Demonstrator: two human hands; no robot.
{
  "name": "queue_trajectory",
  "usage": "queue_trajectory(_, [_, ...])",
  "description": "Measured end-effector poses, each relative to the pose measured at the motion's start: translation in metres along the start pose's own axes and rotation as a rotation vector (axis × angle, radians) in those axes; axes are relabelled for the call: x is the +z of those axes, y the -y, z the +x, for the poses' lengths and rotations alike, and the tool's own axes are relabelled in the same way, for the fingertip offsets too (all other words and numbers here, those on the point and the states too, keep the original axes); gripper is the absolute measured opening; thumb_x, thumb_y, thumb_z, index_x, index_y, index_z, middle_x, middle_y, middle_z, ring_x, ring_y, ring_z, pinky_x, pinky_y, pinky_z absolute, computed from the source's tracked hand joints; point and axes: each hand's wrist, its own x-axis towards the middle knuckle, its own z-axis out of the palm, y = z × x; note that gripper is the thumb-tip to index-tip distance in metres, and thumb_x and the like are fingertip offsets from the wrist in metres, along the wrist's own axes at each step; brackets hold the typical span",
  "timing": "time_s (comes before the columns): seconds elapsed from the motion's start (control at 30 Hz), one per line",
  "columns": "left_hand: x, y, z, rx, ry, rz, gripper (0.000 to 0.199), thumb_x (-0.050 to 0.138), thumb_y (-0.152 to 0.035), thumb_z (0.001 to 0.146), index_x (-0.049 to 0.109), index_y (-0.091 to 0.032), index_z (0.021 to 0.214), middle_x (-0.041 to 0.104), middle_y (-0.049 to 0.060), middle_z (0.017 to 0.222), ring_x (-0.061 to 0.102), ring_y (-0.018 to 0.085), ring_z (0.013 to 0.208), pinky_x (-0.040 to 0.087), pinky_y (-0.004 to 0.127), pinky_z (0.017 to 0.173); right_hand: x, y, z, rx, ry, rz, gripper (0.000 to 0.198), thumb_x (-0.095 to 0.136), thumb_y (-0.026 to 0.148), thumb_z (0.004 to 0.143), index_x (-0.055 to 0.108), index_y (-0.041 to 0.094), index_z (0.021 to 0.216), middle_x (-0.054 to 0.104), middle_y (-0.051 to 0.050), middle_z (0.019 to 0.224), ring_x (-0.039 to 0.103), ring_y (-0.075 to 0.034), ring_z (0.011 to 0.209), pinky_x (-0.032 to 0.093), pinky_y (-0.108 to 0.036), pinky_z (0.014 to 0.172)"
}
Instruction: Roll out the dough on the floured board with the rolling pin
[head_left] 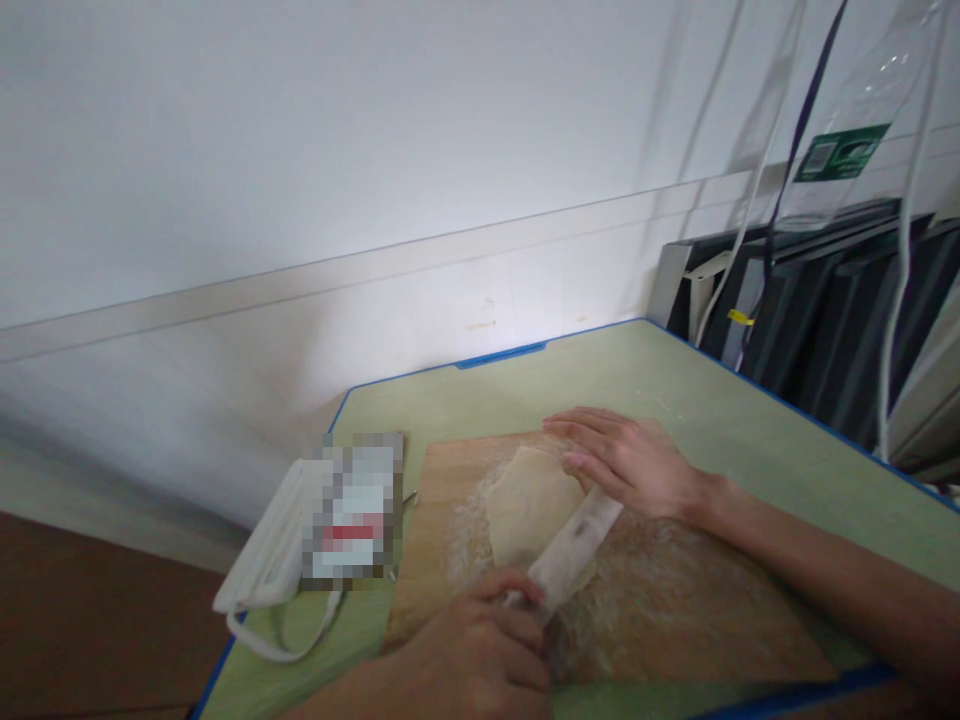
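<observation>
Closest to the lens, the left hand is curled shut around the near end of a pale rolling pin, its fingers wrapped over the top of the handle. From that hand the rolling pin runs away and to the right, lying across a flattened sheet of dough and ending under the right hand. That right hand lies flat and open, fingers stretched out and pointing left, with the palm pressing on the far end of the pin and the fingertips over the far edge of the dough (whether they touch it I cannot tell). Beneath both hands is a wooden board dusted with flour, thickest just around the dough. It rests on a green counter with a blue edge. Left of the left hand, just beside the board, a white bag with loop handles lies on the counter corner. Far beyond the right hand, a clear plastic bottle with a green label stands on dark racks.
</observation>
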Motion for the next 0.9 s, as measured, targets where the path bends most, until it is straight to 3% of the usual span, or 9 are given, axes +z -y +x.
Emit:
queue_trajectory(0.13, [-0.004, 0.008, 0.004, -0.016, -0.035, -0.107, 0.025, 0.052, -0.021, 0.083, 0.048, -0.018, 0.058, 0.056, -0.005, 0.058, 0.053, 0.009, 0.068, 0.035, 0.025, 0.091, 0.004, -0.002, 0.002, 0.085, 0.045, 0.048, 0.047, 0.025, 0.039, 0.092, 0.044, 0.013, 0.127, 0.052, -0.012, 0.126, 0.046, -0.023, 0.116, 0.037, -0.043, 0.095])
queue_trajectory(0.27, [-0.002, 0.018, 0.010, 0.052, 0.026, -0.245, 0.017, 0.054, -0.022, 0.082, 0.053, -0.018, 0.066, 0.059, -0.005, 0.062, 0.054, 0.007, 0.064, 0.035, 0.023, 0.088, 0.007, -0.009, 0.004, 0.139, 0.222, 0.140, 0.055, 0.023, 0.048, 0.091, 0.032, 0.016, 0.135, 0.036, -0.010, 0.138, 0.027, -0.022, 0.128, 0.023, -0.046, 0.104])
queue_trajectory(0.37, [0.000, 0.016, 0.013, 0.087, 0.091, -0.270, 0.010, 0.054, -0.021, 0.082, 0.055, -0.019, 0.072, 0.060, -0.006, 0.066, 0.057, 0.007, 0.070, 0.032, 0.023, 0.091, 0.005, -0.011, 0.004, 0.114, 0.322, 0.134, 0.057, 0.022, 0.049, 0.090, 0.028, 0.017, 0.137, 0.028, -0.009, 0.142, 0.017, -0.022, 0.131, 0.015, -0.049, 0.106])
queue_trajectory(0.47, [0.008, 0.010, 0.011, 0.056, 0.083, -0.236, 0.012, 0.050, -0.021, 0.082, 0.052, -0.020, 0.070, 0.060, -0.005, 0.068, 0.056, 0.008, 0.071, 0.031, 0.025, 0.093, 0.002, -0.010, 0.004, 0.059, 0.345, 0.126, 0.056, 0.023, 0.049, 0.091, 0.028, 0.018, 0.137, 0.027, -0.009, 0.142, 0.015, -0.021, 0.131, 0.015, -0.047, 0.106])
queue_trajectory(0.6, [0.035, 0.009, 0.006, 0.038, 0.062, -0.209, 0.026, 0.042, -0.026, 0.086, 0.044, -0.020, 0.061, 0.060, -0.005, 0.065, 0.053, 0.009, 0.066, 0.032, 0.026, 0.090, -0.003, -0.008, 0.006, 0.023, 0.375, 0.094, 0.059, 0.024, 0.049, 0.090, 0.029, 0.013, 0.136, 0.026, -0.013, 0.141, 0.015, -0.022, 0.131, 0.016, -0.046, 0.106])
queue_trajectory(0.73, [0.077, 0.017, 0.004, 0.042, 0.066, -0.211, 0.041, 0.045, -0.032, 0.087, 0.032, -0.018, 0.051, 0.053, -0.008, 0.051, 0.047, 0.006, 0.052, 0.033, 0.024, 0.087, -0.008, -0.005, 0.008, -0.010, 0.394, 0.070, 0.057, 0.025, 0.046, 0.091, 0.027, 0.012, 0.137, 0.028, -0.014, 0.141, 0.017, -0.023, 0.131, 0.017, -0.047, 0.106])
queue_trajectory(0.83, [0.110, 0.020, 0.005, -0.043, 0.013, -0.190, 0.033, 0.047, -0.032, 0.088, 0.044, -0.019, 0.057, 0.054, -0.008, 0.052, 0.045, 0.005, 0.047, 0.035, 0.024, 0.087, -0.010, -0.005, 0.006, -0.024, 0.376, 0.057, 0.057, 0.026, 0.047, 0.091, 0.027, 0.013, 0.137, 0.028, -0.014, 0.141, 0.017, -0.024, 0.131, 0.017, -0.047, 0.106])
queue_trajectory(0.9, [0.130, 0.019, 0.009, -0.071, 0.064, -0.231, 0.023, 0.042, -0.024, 0.090, 0.053, -0.021, 0.070, 0.057, -0.008, 0.055, 0.046, 0.005, 0.046, 0.039, 0.021, 0.080, -0.010, -0.005, 0.005, -0.032, 0.367, 0.061, 0.057, 0.025, 0.047, 0.091, 0.027, 0.014, 0.137, 0.028, -0.013, 0.141, 0.017, -0.024, 0.131, 0.016, -0.047, 0.106])
